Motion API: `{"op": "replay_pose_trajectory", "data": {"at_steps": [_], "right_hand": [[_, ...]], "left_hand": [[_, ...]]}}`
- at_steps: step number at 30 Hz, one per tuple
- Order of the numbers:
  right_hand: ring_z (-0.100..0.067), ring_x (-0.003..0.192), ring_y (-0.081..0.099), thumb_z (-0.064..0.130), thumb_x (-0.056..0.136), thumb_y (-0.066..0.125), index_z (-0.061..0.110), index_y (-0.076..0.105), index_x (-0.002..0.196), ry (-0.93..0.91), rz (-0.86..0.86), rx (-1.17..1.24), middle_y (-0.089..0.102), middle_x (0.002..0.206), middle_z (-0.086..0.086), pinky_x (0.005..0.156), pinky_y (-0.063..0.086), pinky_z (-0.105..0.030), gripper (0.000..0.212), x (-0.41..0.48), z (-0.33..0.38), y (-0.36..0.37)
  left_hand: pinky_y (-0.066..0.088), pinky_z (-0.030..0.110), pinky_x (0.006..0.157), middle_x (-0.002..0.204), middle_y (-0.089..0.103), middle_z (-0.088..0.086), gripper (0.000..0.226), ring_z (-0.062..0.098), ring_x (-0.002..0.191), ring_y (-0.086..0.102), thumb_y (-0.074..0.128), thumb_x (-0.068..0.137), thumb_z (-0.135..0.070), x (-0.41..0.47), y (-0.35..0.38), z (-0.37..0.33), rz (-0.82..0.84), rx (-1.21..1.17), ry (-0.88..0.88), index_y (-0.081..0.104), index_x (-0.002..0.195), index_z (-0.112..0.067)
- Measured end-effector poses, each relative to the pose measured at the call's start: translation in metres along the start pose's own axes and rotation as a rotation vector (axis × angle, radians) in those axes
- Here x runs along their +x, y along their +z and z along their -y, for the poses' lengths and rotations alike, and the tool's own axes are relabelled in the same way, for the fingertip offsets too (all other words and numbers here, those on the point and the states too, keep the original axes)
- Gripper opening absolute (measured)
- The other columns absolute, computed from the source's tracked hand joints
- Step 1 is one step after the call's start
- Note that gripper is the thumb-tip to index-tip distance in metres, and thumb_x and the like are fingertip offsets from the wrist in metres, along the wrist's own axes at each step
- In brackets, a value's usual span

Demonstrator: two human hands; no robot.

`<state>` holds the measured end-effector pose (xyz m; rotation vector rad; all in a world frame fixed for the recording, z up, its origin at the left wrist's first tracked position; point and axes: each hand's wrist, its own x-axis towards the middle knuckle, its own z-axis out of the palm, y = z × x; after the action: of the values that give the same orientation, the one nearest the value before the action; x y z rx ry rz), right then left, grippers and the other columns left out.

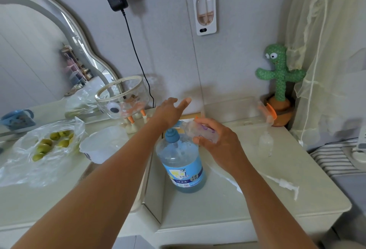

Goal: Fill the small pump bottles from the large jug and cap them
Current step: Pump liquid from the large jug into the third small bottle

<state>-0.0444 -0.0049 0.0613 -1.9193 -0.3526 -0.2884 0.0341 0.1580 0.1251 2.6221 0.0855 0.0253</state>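
A large clear jug [181, 166] of blue liquid stands on the pale cabinet top [247, 205], with a blue pump head [172, 136] on its neck. My left hand [170, 111] presses down on that pump, fingers stretched forward. My right hand [216, 140] grips a small clear bottle [198, 130], tilted on its side with its mouth at the pump spout. A second small clear bottle [266, 142] stands upright to the right. A white pump cap [285, 184] with its long tube lies on the cabinet top in front of it.
A plastic bag of green fruit [47, 143] and a white tub [105, 143] lie on the left. A glass bowl [121, 96] on toy legs stands behind them before a mirror [39, 50]. A cactus toy [279, 82] and a curtain [326, 60] fill the right corner.
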Motion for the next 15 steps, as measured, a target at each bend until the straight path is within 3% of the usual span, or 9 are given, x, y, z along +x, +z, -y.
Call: {"op": "replay_pose_trajectory", "data": {"at_steps": [7, 15], "right_hand": [[0.011, 0.09, 0.053, 0.03, 0.083, 0.07, 0.038, 0.058, 0.119, 0.006, -0.003, 0.014, 0.062, 0.106, 0.02, 0.074, 0.037, 0.002, 0.039, 0.003, -0.003, 0.001], [-0.002, 0.103, 0.057, 0.03, 0.084, 0.069, 0.033, 0.058, 0.122, 0.045, -0.006, 0.031, 0.064, 0.118, 0.015, 0.075, 0.036, 0.005, 0.039, -0.003, -0.013, 0.009]], "left_hand": [[0.032, 0.039, 0.105, 0.148, 0.041, 0.011, 0.08, 0.029, 0.133, 0.04, 0.032, 0.089, -0.07, 0.003, 0.003, 0.001, 0.027, -0.013, 0.015, 0.034, 0.146, -0.015], [0.032, 0.047, 0.109, 0.144, 0.045, 0.012, 0.083, 0.031, 0.13, 0.043, 0.027, 0.085, -0.076, 0.005, 0.01, 0.004, 0.071, 0.049, -0.005, 0.037, 0.144, -0.018]]}}
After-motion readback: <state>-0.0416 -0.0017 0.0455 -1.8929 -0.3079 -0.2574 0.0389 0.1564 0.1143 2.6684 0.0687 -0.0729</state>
